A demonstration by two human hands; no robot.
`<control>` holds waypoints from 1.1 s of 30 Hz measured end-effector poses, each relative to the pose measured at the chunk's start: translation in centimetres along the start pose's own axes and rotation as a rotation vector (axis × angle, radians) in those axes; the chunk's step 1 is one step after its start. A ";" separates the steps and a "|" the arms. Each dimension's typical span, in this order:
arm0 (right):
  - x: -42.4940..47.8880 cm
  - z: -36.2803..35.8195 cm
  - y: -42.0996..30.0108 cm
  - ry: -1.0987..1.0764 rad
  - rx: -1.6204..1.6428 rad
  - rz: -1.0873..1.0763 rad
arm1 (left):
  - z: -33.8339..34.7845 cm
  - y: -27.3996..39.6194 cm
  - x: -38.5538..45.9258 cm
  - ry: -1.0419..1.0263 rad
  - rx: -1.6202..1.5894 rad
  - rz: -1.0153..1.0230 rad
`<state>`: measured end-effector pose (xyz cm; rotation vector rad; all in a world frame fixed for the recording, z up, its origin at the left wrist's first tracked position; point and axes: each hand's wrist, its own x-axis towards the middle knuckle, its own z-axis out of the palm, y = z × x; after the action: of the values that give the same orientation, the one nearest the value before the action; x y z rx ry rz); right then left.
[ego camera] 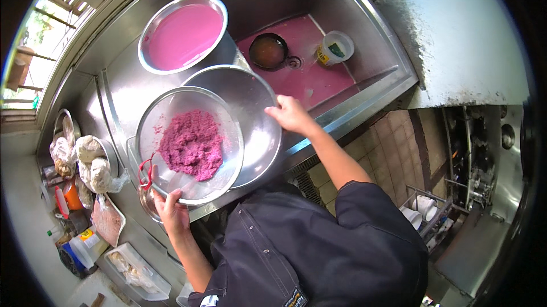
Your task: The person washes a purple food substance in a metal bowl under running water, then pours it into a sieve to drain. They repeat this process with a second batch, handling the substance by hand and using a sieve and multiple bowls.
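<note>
My left hand grips the near rim of a fine-mesh strainer, beside a red tie looped at its edge. A mound of damp, crumbly pink-purple pulp lies in the mesh. My right hand holds the right rim of a steel bowl, which the strainer partly covers. The bowl's inside looks mostly bare, though its left part is hidden. Behind them, a second steel bowl is nearly full of opaque pink liquid.
Pink liquid covers the floor of the steel sink at right. In it stand a dark round bowl and a clear plastic tub with a green item inside. At left are bagged foods, a tray of minced meat and a white container.
</note>
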<state>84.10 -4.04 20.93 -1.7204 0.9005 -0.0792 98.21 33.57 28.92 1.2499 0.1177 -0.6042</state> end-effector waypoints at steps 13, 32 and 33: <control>-2.7 5.5 -5.3 0.162 -0.071 -0.283 | -2.1 -5.4 2.0 0.012 0.178 0.002; -3.5 22.6 -6.3 -0.531 -0.887 -0.676 | -3.0 -4.5 0.2 0.432 1.408 0.360; -3.6 22.7 -5.5 -0.549 -0.890 -0.713 | -3.0 -4.8 0.3 0.449 1.404 0.332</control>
<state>95.42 16.64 18.78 -2.6310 -0.1798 0.3601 96.85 35.32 23.75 2.6866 -0.1884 -0.0116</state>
